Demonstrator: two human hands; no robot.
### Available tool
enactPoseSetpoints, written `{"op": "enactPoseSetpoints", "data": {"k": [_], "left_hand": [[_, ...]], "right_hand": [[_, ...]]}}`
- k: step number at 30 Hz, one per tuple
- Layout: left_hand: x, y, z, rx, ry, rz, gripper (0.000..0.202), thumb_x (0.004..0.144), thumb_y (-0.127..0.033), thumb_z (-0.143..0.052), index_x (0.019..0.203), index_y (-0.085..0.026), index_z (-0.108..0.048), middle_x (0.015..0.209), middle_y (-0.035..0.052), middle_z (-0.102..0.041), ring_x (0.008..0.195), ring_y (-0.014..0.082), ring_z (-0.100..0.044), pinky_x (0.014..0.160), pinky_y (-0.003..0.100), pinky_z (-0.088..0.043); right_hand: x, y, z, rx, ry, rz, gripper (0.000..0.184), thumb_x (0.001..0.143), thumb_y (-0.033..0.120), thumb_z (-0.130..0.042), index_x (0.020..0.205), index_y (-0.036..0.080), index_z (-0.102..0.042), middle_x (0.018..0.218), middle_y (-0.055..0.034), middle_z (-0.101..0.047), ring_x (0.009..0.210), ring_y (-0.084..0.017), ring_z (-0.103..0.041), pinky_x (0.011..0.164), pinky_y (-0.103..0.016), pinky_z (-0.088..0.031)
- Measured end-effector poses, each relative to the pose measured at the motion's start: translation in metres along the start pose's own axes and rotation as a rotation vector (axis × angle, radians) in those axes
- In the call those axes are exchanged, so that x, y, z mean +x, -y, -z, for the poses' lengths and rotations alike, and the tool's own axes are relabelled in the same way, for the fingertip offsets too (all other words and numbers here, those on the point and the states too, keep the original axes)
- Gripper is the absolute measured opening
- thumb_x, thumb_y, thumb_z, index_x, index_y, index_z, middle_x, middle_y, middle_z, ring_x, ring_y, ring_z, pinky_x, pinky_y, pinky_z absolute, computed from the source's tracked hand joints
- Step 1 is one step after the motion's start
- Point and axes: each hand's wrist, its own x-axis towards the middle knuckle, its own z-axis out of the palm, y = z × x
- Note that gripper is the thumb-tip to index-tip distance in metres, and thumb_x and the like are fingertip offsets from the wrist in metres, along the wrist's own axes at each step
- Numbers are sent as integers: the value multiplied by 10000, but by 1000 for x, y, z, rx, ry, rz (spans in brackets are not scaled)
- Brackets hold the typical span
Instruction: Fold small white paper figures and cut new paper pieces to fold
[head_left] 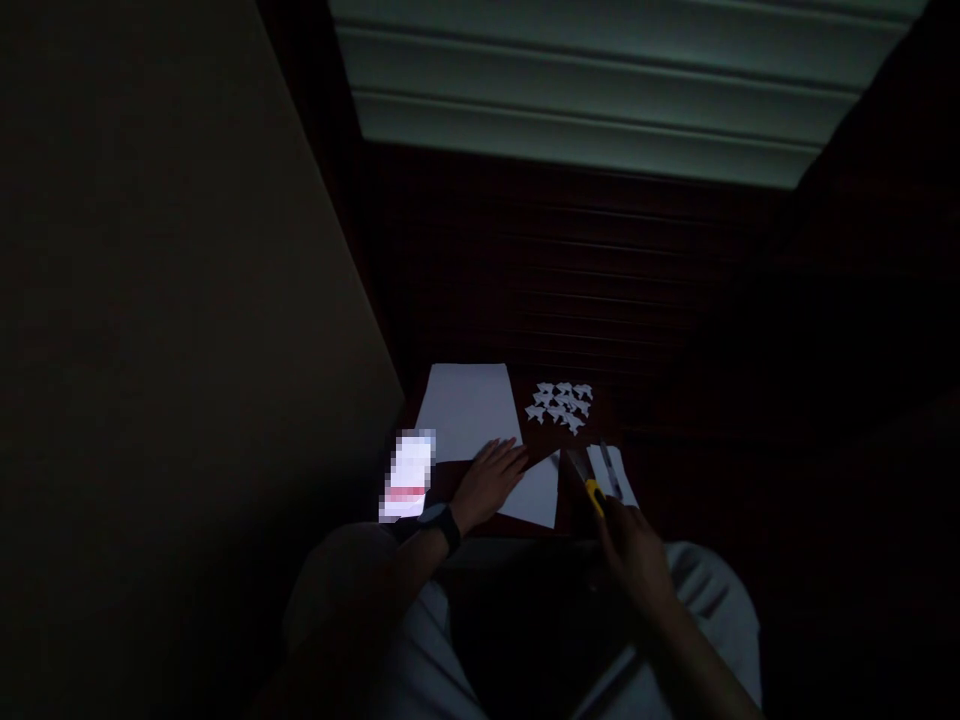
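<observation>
My left hand (491, 482), with a dark watch at its wrist, lies flat with its fingers stretched out. It presses on a cut piece of white paper (536, 495), with its fingertips near the edge of a larger white sheet (472, 405). In my right hand (634, 545) is a yellow utility knife (594, 495), its grey blade pointing up and left. The blade tip is close to the paper's upper right corner; whether they touch, I cannot tell. A pen (610, 470) lies on white paper strips (626, 485) beside the right hand.
Several small white cut-paper shapes (562, 405) lie grouped at the back right of the small dark table. A lit, blurred screen (409, 475) is at its left edge. A wall (225, 250) rises on the left, and dark slatted panelling (600, 260) stands behind.
</observation>
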Motion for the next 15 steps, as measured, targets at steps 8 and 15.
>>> {"op": "enactPoseSetpoints", "data": {"k": [8,15], "left_hand": [[-23,-46,6,-47,14,-28,515,793,-412,-504,1259,-211,-415,1403,81,-274,1309,272,-122,1050,477,-140],[-45,-43,-11,99,94,-11,693,742,-471,-547,1328,-202,-290,1412,111,-243,1304,269,-148,1041,443,-206]], "right_hand": [[48,10,-10,-333,42,-236,365,857,397,-328,919,128,-566,881,-123,-531,746,-226,-580,608,-310,-426],[57,8,-20,-412,-9,-205,312,843,321,-350,908,109,-570,903,-156,-524,840,-252,-547,624,-314,-425]]}}
